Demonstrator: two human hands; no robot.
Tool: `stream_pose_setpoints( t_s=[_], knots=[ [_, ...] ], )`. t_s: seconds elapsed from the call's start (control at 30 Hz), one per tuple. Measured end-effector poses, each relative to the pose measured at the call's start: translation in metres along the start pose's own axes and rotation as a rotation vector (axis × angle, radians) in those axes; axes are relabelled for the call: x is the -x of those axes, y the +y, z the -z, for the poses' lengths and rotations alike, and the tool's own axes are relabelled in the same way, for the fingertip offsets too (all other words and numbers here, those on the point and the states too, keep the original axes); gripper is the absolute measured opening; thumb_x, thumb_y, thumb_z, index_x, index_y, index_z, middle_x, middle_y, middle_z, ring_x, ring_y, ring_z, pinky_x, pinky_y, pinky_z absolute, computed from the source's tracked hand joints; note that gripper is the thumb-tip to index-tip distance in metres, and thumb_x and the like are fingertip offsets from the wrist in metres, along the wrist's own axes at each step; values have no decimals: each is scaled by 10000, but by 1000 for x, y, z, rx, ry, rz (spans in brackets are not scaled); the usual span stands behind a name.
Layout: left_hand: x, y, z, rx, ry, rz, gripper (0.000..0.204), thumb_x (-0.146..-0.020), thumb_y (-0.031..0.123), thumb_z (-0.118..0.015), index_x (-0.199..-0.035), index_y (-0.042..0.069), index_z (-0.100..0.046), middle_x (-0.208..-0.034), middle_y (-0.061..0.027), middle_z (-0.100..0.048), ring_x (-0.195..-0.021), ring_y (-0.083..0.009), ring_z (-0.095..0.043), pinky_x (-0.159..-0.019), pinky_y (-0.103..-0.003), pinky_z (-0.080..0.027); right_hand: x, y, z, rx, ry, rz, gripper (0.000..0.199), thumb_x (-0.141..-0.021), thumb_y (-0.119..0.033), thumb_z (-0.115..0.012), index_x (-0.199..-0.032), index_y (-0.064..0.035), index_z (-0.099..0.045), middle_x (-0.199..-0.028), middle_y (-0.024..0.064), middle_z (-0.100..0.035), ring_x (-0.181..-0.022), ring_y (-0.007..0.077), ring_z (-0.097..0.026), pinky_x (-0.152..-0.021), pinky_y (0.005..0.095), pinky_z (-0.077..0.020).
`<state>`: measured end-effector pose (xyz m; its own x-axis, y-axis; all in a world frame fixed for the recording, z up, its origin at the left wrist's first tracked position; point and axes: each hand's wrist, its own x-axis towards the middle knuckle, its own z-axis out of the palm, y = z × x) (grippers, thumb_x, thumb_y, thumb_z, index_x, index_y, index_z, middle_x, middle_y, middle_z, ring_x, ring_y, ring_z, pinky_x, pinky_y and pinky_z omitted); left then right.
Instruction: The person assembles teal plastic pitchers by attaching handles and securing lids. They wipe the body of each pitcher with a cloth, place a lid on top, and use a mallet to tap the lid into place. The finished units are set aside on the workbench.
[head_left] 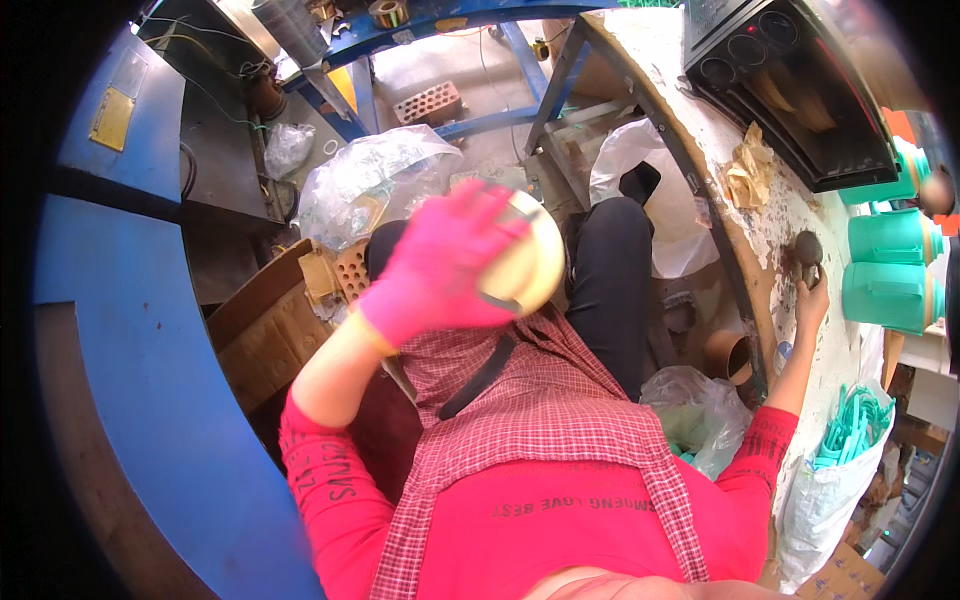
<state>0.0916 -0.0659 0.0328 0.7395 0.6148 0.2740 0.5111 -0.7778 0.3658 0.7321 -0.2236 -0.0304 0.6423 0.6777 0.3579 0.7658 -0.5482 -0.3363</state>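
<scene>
My left hand [440, 265], in a pink glove, is closed on a round cream-yellow piece [540, 262] above my lap. Motion blurs it, so I cannot tell whether it is a lid or a cup seen from its end. Bare, my right hand [812, 302] reaches out to the worktop [735, 235] on the right. Its fingers are wrapped round the lower end of a dark tool with a rounded head [807, 248]. The tool's exact kind does not show.
A black oven-like box [800, 95] stands on the worktop by crumpled brown paper [750, 170]. Turquoise jugs [885, 297] line the right edge, above a white sack of turquoise strips [850, 430]. Clear plastic bags [375, 180], a cardboard box [265, 330] and blue cabinets [150, 380] surround my legs.
</scene>
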Motion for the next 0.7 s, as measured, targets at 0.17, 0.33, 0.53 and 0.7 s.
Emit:
stream_pose_setpoints(
  t_s=[0.17,0.33,0.53,0.7],
  knots=[
    [-20,13,-48,-77,-268,-222,1033,-521,475,-849,-1424,165,-455,-1480,-144,-409,-1391,-385,-351,-1087,-567,-303,-13,-104,90,-1131,-397,-59,216,-941,-185,-647,-1036,-29,-531,-729,5,-496,-498,64,-432,-410,210,-368],
    [25,-16,-66,219,-2,99,1293,-471,477,-908,-1525,76,-275,-1510,-214,-360,-1425,-400,-307,-1161,-520,-263,33,-300,192,-1405,-208,710,348,-959,-350,-519,-853,-18,-521,-683,18,-453,-456,66,-397,-391,199,-344],
    [43,-26,-104,434,86,302,1257,-462,390,-930,-1486,18,-303,-1399,-230,-465,-1317,-403,-422,-1113,-455,-344,142,-410,17,-435,-766,864,307,-940,-261,-594,-913,30,-498,-804,243,-603,-739,440,-571,-597,480,-468],
    [48,-26,-118,367,60,370,1152,-543,356,-910,-1493,83,-317,-1461,-245,-417,-1372,-441,-359,-1137,-455,-318,134,-411,71,-1010,-610,954,307,-937,-274,-627,-895,6,-507,-777,175,-657,-604,301,-629,-512,395,-476]
  ],
)
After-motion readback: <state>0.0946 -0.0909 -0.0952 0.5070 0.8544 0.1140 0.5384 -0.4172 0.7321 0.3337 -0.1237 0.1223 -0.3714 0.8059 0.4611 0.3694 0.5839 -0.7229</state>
